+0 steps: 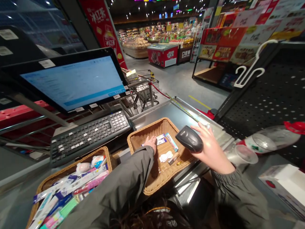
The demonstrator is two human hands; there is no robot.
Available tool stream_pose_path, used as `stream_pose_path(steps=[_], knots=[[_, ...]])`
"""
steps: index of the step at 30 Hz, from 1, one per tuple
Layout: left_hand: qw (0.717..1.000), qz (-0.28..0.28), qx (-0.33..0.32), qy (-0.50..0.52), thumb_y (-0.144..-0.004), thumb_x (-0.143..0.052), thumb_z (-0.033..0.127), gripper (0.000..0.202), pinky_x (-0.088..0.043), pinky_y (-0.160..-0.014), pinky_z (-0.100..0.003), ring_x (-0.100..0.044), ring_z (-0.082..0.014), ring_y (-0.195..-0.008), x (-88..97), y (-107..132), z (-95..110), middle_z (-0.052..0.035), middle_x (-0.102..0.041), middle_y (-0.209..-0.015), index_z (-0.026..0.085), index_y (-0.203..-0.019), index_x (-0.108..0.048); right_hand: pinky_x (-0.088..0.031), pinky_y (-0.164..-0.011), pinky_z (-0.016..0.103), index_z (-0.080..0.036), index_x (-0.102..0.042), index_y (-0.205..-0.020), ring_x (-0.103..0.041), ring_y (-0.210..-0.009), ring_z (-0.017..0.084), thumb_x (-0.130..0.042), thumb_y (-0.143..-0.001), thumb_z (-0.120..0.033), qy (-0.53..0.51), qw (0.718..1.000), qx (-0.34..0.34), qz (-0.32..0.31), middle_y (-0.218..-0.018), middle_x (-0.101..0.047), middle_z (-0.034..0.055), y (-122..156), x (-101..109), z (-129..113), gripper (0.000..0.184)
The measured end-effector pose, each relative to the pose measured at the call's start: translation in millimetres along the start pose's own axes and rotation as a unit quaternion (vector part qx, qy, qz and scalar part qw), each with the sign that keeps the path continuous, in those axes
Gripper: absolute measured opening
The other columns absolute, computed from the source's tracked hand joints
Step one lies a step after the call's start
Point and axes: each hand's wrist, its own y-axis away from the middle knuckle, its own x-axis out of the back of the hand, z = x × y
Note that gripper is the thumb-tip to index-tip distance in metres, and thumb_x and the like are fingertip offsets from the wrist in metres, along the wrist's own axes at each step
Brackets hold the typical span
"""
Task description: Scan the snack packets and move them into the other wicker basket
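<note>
My right hand point(211, 148) grips a black barcode scanner point(189, 139) over the right side of a wicker basket point(152, 188). Inside that basket, my left hand point(150, 142) has its fingers stretched out against small white and purple packets point(161, 140). A light blue and white narrow box point(172, 142) lies to the right of them. Nearer to me in the basket are a white bow-shaped item point(166, 156) and a small brown tube-like item point(173, 158). My left forearm hides part of the basket's left side.
Left of my arm, a second wicker basket point(108, 156) is filled with toothbrush-like packs and boxes point(78, 181). Behind it stand a keyboard point(90, 133) and a monitor point(76, 81). Plastic cups point(243, 155) and a white carton point(283, 187) are at the right.
</note>
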Motion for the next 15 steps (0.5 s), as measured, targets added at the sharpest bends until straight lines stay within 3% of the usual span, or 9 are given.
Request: stream_pose_path(steps=[4,9,15], knots=[[0.999,-0.025,0.034,0.012,-0.088,-0.043,0.015,0.051,-0.010,-0.120,-0.055,-0.024,-0.0288,-0.147,-18.7,-8.8,-4.2,-0.0090,-0.029,-0.159,0.020,-0.138,-0.053,-0.020,-0.112,0.071,-0.020,-0.061,-0.113,-0.025,-0.144,0.041,-0.066,-0.074,-0.028,-0.021,1.000,0.001,-0.016,-0.142,-0.050,0.0157,-4.9,-4.9,8.2,0.040],[0.998,-0.034,0.042,0.014,-0.086,-0.046,0.016,0.057,-0.006,-0.119,-0.059,-0.017,-0.0310,-0.149,-22.2,-13.2,-5.1,-0.0077,-0.021,-0.161,0.022,-0.142,-0.047,-0.017,-0.112,0.072,-0.019,-0.062,-0.113,-0.026,-0.144,0.041,-0.065,-0.075,-0.029,-0.034,0.999,0.001,-0.025,-0.142,-0.049,0.0162,-12.7,-7.7,13.7,0.040],[0.998,-0.056,-0.005,0.015,-0.072,-0.070,0.031,0.043,-0.005,-0.119,-0.059,-0.016,-0.0321,-0.149,-11.1,-11.2,-10.2,-0.0059,-0.023,-0.161,0.025,-0.114,-0.069,-0.015,-0.113,0.071,-0.017,-0.063,-0.113,-0.026,-0.144,0.041,-0.064,-0.075,-0.030,-0.043,0.999,0.008,-0.026,-0.142,-0.050,0.0170,-20.0,-9.8,14.1,0.040]])
